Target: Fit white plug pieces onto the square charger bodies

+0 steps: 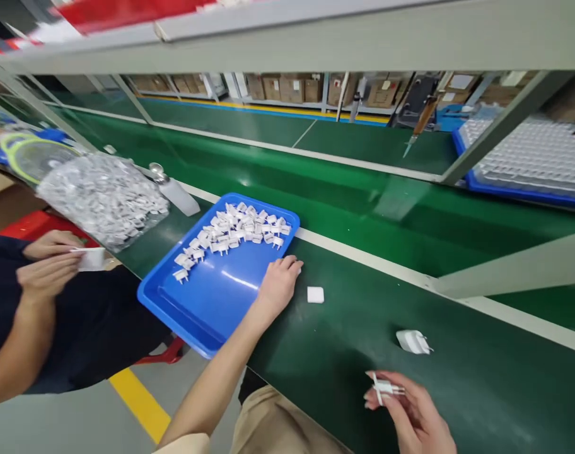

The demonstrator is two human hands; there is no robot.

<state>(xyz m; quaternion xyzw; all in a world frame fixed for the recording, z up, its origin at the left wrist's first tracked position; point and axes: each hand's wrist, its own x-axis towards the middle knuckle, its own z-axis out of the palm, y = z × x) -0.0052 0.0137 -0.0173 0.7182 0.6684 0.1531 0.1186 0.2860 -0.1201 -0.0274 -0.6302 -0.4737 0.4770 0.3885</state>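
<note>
My left hand (278, 284) reaches out to the right rim of a blue tray (212, 302), its fingers curled down at the tray's edge; I cannot see anything in them. The tray holds several small white plug parts (231, 233) heaped at its far end. My right hand (405, 407) is low at the near edge and pinches a small white plug piece with metal prongs (384, 388). On the green belt (363, 315) lie a small white square cap (315, 294) and a white charger body (413, 341).
A co-worker at the left holds a white part (91, 258) in both hands. A clear bag of white parts (101, 195) and a white bottle (176, 192) sit beyond the tray. A blue bin of white parts (528, 157) stands at the far right. Metal frame bars cross overhead.
</note>
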